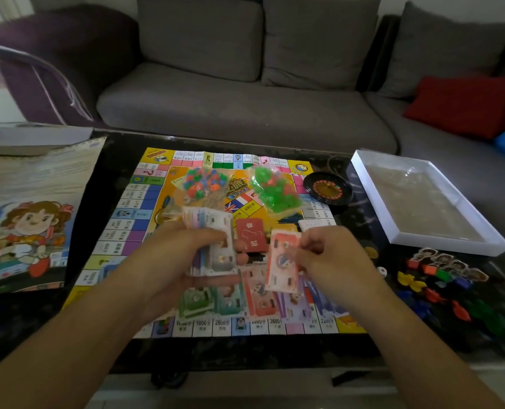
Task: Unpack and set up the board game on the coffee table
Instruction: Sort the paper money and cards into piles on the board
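Dark glossy coffee table (115, 160) fills the view below a grey sofa (245, 113), with the colourful paper game board (145, 208) unfolded across its middle. Nearest, sorted piles of green, red and purple paper play money (260, 302) lie in a row on the board's near edge, directly under both hands. Above them the left hand (183, 255) grips a fanned stack of mixed banknotes (215, 246), fingers curled beneath and thumb on top. Just to its right, the right hand (328, 255) pinches a single red banknote (280, 261) between thumb and fingertips, its long axis pointing away from the person. The matching red pile sits just below those fingertips, so this hand is probably the one to drop it. Farther off lie a red card deck (249, 234), two bags of plastic pieces (274, 190) and a small roulette wheel (326, 188).
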`<state>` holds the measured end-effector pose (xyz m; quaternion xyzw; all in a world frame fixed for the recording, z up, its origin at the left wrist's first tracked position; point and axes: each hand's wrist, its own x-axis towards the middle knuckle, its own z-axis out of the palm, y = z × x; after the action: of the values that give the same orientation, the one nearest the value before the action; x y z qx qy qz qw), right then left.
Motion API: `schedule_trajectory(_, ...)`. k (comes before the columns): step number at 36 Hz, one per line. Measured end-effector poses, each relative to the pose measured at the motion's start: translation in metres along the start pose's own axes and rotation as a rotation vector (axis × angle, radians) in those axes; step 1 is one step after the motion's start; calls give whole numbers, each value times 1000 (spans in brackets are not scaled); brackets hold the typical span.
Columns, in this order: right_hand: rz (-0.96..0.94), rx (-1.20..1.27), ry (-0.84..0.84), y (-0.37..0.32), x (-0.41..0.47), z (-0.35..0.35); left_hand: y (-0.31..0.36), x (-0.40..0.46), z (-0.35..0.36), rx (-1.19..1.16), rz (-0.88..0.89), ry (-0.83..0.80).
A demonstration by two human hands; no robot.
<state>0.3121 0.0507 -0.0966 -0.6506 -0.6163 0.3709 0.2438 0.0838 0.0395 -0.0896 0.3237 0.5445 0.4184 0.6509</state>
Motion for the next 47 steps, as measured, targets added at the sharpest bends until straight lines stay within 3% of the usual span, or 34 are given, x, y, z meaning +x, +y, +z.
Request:
schedule_trajectory(6, -8, -309, -161, 12, 7, 26, 2, -3, -7, 11, 56, -31)
schedule_trajectory(13, -14, -528, -30, 9, 8, 37, 0, -6, -6, 78, 123, -106)
schedule_trajectory(15, -32, -458, 23, 7, 7, 33, -1, -6, -6, 89, 128, -102)
schedule_trajectory(17, -59, -229, 24, 5, 4, 28, -3, -6, -5, 96, 139, -107)
schedule_trajectory(20, -70, 291, -124, -6, -4, 24, -6, -7, 0, 139, 162, -124)
schedule_trajectory(22, -96, 438, -173, -10, -8, 25, -8, -9, 4, 165, 172, -136)
schedule_trajectory(30, -94, 322, 44, -12, -10, 22, -7, -11, 6, 66, 85, -224)
schedule_trajectory(41, -143, 420, -37, -16, -16, 17, -13, -10, 10, 146, 230, -136)
schedule_trajectory(47, -119, 419, -13, -14, -13, 15, -11, -11, 9, 67, 197, -136)
